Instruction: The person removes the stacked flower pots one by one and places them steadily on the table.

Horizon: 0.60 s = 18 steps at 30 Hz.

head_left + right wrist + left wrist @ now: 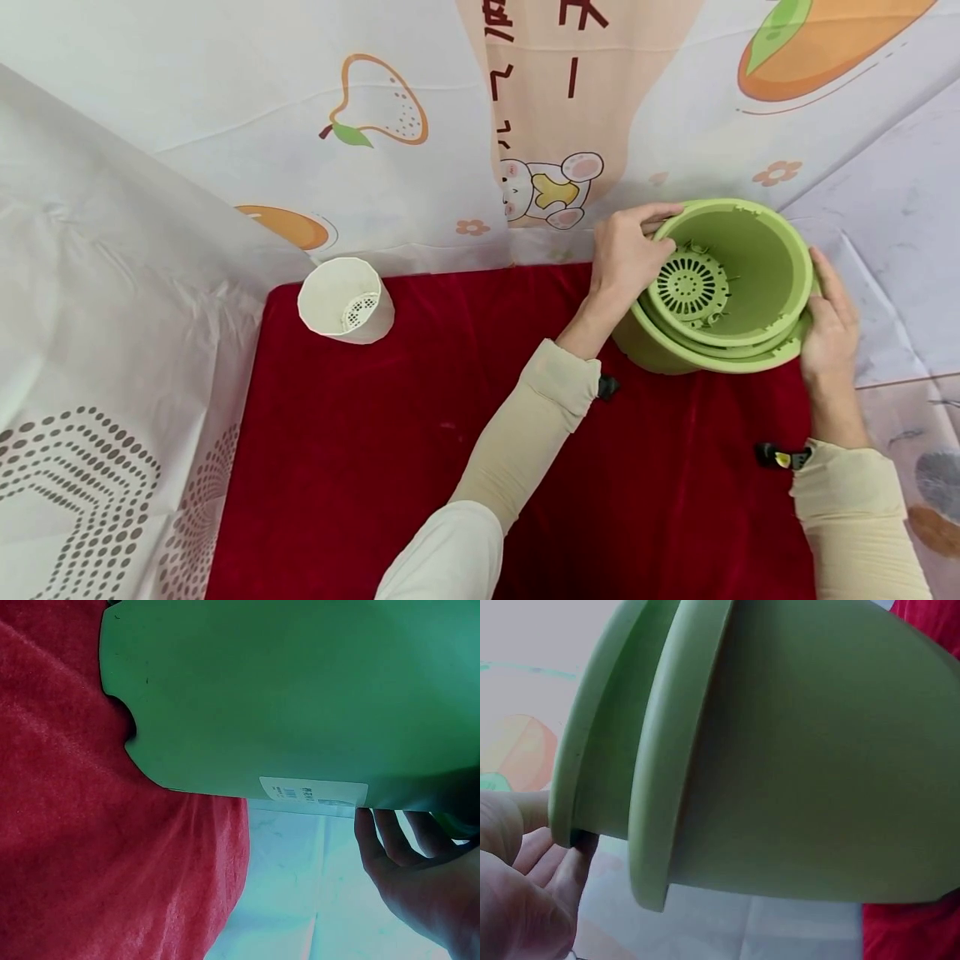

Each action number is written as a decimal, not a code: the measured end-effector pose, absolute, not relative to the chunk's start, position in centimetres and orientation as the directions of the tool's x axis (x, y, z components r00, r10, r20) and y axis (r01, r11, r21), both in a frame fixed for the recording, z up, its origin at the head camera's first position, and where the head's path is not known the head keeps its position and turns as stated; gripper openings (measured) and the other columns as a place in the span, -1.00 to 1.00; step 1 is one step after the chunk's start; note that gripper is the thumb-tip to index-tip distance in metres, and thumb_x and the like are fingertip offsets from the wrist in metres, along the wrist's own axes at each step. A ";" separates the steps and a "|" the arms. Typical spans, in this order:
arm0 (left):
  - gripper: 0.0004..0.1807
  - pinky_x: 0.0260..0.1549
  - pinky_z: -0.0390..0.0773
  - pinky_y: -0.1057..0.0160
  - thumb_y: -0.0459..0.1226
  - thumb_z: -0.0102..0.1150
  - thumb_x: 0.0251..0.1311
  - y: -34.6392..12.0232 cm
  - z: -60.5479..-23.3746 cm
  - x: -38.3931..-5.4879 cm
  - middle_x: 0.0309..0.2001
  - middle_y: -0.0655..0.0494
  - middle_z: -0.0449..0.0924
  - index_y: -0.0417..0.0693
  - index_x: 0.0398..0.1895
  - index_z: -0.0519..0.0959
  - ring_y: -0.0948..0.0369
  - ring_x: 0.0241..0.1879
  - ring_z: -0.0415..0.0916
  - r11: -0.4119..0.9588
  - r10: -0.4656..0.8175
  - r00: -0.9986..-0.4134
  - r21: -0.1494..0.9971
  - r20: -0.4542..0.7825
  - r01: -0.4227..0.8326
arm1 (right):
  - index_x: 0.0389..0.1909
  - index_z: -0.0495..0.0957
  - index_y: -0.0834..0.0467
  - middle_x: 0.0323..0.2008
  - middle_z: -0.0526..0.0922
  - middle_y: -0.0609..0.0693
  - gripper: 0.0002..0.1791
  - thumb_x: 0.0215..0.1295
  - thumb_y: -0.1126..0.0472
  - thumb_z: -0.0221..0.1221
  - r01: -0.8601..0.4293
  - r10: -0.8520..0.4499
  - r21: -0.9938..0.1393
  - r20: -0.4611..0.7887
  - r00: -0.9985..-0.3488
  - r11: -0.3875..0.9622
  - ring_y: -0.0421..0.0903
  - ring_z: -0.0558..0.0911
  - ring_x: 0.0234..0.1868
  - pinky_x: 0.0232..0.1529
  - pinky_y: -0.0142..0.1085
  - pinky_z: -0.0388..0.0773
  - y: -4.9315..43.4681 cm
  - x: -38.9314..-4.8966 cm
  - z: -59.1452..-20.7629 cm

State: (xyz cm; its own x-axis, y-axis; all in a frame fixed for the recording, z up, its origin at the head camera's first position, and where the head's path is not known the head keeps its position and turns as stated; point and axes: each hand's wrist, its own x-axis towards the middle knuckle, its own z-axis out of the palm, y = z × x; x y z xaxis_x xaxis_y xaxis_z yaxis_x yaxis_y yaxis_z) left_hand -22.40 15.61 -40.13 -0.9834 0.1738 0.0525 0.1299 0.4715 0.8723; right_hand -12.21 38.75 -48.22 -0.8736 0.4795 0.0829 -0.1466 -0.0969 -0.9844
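Two green plastic flower pots stand nested at the right back of the table. Only partly sunk, the inner pot [768,275] keeps its rim above that of the outer pot [652,350]; its slotted bottom shows. My left hand [626,254] pinches the inner pot's rim at its left side, thumb inside and fingers outside, as the left wrist view also shows. On the right, my right hand [831,337] grips the pots at the rim, fingers along the outer side. A white label [315,790] is stuck to the outer pot's wall in the right wrist view.
A white pot [360,325] with a perforated bottom stands at the table's back left corner. Red cloth [360,467] covers the table. Printed white sheets [420,192] hang close behind it and along both sides.
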 end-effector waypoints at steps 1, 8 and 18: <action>-0.50 -0.70 0.39 0.52 -0.44 0.34 0.01 15.5 -40.1 -22.4 -0.34 0.41 0.73 0.33 -0.04 0.74 0.51 -0.54 0.50 0.495 0.177 -0.983 0.858 0.056 0.138 | 0.38 0.41 0.12 0.44 0.33 0.00 -0.47 0.49 0.44 -0.24 -0.147 0.474 -0.984 0.082 -0.877 -0.103 -0.11 0.23 0.47 0.39 -0.49 0.11 38.7 -12.2 -48.2; -0.50 -0.71 0.39 0.49 -0.40 0.34 0.01 15.1 -40.1 -22.4 -0.49 0.42 0.64 0.34 -0.01 0.73 0.49 -0.62 0.44 0.524 0.204 -0.978 0.840 0.034 0.139 | 0.38 0.39 0.14 0.44 0.33 0.00 -0.48 0.49 0.43 -0.22 -0.132 0.485 -0.987 0.070 -0.872 -0.095 -0.12 0.23 0.47 0.40 -0.50 0.08 38.8 -12.2 -48.2; -0.56 -0.44 0.53 0.57 -0.41 0.41 -0.03 14.6 -39.6 -22.7 -0.25 0.40 0.73 0.21 -0.06 0.76 0.55 -0.45 0.57 0.278 0.179 -0.981 0.960 -0.079 -0.027 | 0.31 0.47 0.23 0.36 0.44 0.09 -0.47 0.45 0.50 -0.27 -0.268 0.488 -0.961 0.202 -0.849 -0.068 -0.04 0.31 0.41 0.39 -0.43 0.16 38.6 -12.4 -48.8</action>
State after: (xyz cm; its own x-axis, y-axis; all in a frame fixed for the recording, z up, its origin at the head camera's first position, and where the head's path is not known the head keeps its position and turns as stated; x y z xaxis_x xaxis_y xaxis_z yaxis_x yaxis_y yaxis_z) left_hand -22.75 14.57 -39.56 -0.9806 0.1793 -0.0793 -0.0268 0.2783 0.9601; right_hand -12.44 38.58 -48.77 -0.8492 0.4878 0.2020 -0.2677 -0.0681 -0.9611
